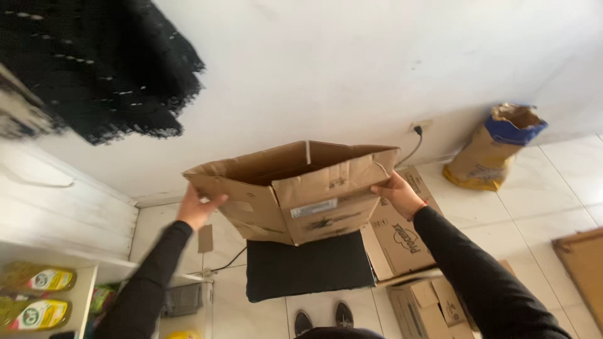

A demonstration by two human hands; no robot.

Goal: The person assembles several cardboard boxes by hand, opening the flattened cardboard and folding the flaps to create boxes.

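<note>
**Now: open box lifted between two hands**

Head view, the only one: the person is holding a brown cardboard box [295, 191] up in the air, its open top tipped toward the white wall. The left hand [198, 207] is pressing flat against the box's left end, fingers spread wide on the card rather than curled round an edge. The right hand [397, 193] is clamping the right top corner, thumb over the rim. The box is hanging above a black mat [308, 267] on the tiled floor, with flattened cartons [402, 238] just beside it and a paper sack [496, 147] leaning against the wall. To my eye, keeping even pressure from both sides is what matters, since the walls are creased and soft.
</note>
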